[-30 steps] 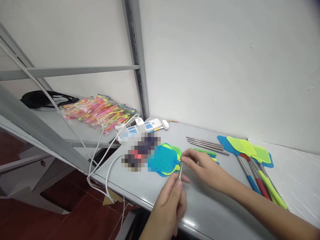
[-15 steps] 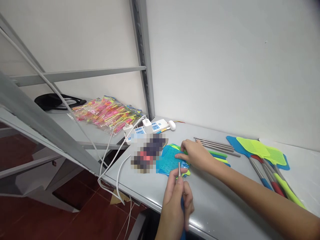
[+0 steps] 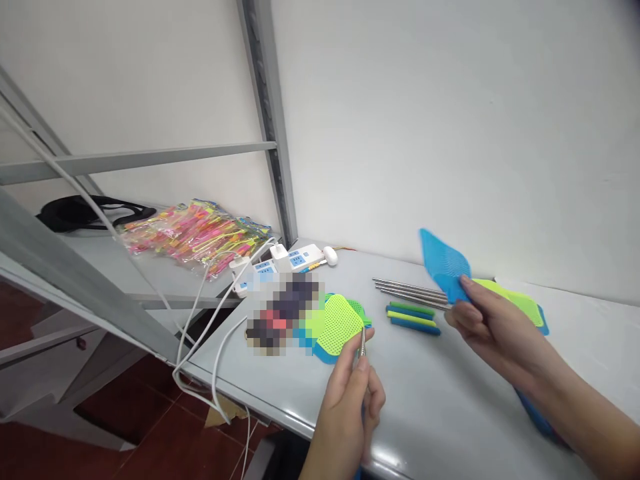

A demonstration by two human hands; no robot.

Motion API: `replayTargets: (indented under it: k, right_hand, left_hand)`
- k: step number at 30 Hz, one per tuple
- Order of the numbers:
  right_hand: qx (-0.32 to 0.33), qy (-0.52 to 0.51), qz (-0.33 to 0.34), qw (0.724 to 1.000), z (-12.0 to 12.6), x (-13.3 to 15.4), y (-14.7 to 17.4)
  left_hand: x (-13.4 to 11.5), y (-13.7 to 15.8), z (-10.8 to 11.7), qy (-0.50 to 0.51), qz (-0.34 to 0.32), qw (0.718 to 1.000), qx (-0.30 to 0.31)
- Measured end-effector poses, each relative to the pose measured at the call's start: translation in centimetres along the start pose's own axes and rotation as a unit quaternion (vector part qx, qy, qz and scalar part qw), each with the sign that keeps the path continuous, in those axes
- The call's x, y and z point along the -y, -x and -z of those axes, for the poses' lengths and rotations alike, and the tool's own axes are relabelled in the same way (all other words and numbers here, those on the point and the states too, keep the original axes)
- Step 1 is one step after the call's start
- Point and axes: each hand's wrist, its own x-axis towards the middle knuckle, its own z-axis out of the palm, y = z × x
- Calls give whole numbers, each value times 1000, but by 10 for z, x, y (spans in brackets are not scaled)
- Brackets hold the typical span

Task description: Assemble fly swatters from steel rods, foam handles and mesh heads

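My left hand [image 3: 350,400] is wrapped round a metal rod [image 3: 363,343] whose tip points up past the thumb. A bit of its blue handle shows below the fingers. My right hand [image 3: 493,327] grips a blue fly swatter head [image 3: 447,260] by its narrow end, raised above the table and slightly blurred. Close beyond my left hand lies a pile of swatter heads, a yellow-green swatter head [image 3: 341,323] on top with green and blue ones under it. Several coloured handle tubes [image 3: 413,318] and bare metal rods [image 3: 405,288] lie between the hands.
Assembled fly swatters [image 3: 520,303] lie at the right, partly behind my right arm. A white power strip [image 3: 300,257] with cables and a pixelated object [image 3: 285,313] occupy the table's left part. Bagged colourful items [image 3: 195,233] rest on the shelf beyond the grey metal post [image 3: 270,120].
My right hand has lifted a blue swatter head off the pile and carried it up and right. A yellow-green head now shows on top. My left hand keeps holding the rod.
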Motion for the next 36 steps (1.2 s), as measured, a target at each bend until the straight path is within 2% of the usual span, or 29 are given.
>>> replayTargets:
  k: [3,6,9,12,15,22,28,33,36]
  right_hand:
    - [-16,-48,5,999,27,11,7]
    - [-14,-58,-6,998,45,10,15]
    - [6,21,-6,1000,52,-6,23]
    - [0,92,19,996,52,-23,29]
    - [4,117,49,992,51,-33,32]
    - [38,125,85,988,55,-42,31]
    - [18,134,119,984,55,-36,31]
    - [17,136,128,982,57,-30,30]
    - [-7,143,133,981,62,-28,28]
  left_hand:
    - [1,-3,-13,-59,11,998,27]
    - [6,-8,-30,-153,-14,987,42]
    - [12,-12,-48,-250,-36,964,76]
    - [15,-16,-63,-314,-38,941,118]
    - [16,-20,-72,-337,-32,930,141]
    - [20,-22,-74,-363,-41,921,135]
    - [18,-22,-73,-370,-46,919,126]
    - [5,-25,-75,-397,-59,902,162]
    - [-11,-32,-80,-413,-77,884,204]
